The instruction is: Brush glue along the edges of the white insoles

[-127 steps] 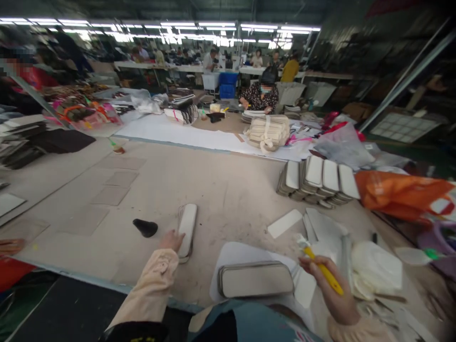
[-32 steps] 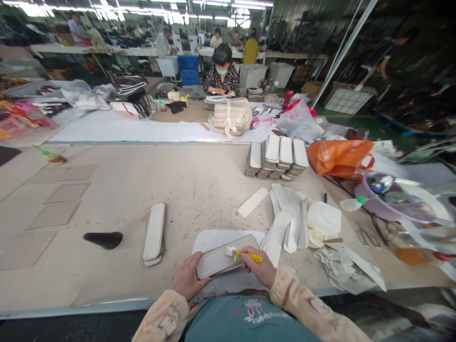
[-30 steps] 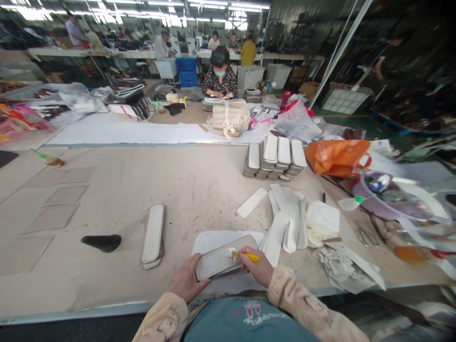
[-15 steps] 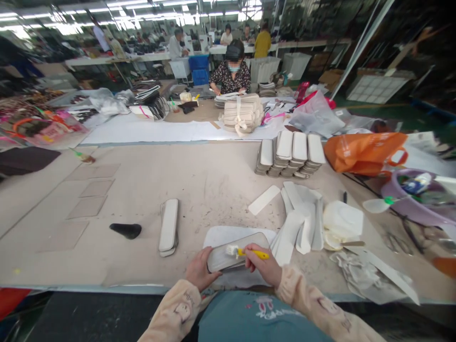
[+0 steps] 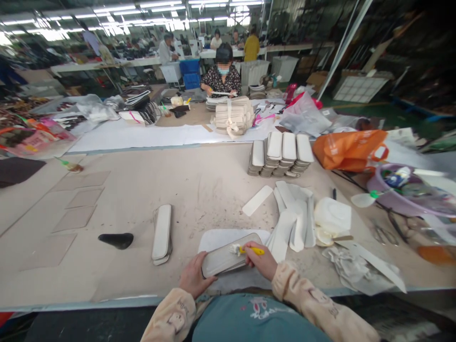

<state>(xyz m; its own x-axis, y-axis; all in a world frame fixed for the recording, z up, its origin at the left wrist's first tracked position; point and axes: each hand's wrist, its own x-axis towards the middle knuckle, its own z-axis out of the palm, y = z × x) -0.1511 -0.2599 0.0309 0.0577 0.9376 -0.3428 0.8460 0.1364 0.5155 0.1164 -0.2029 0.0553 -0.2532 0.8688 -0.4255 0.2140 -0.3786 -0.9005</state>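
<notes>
At the table's near edge my left hand [image 5: 194, 279] grips the left end of a grey oblong pad [image 5: 223, 259], which lies on a white sheet [image 5: 213, 237]. My right hand [image 5: 262, 260] is closed round a yellow-handled brush [image 5: 245, 250] whose white bristles rest on the pad's top. A small stack of similar white oblong pieces [image 5: 162, 233] lies to the left. Next to that stack sits a black curved piece [image 5: 117, 240].
Loose white strips [image 5: 292, 218] and a white container [image 5: 332, 219] lie to my right, with stacked pads [image 5: 281, 154], an orange bag [image 5: 351, 148] and a purple basin [image 5: 406, 194] beyond. A person sits working across the table [image 5: 223, 78]. Flat tan cards [image 5: 80, 199] lie at left.
Earlier my left hand reached to the stack at left and the brush was lifted; now both hands are on the grey pad. Over the last second only the view shifted slightly.
</notes>
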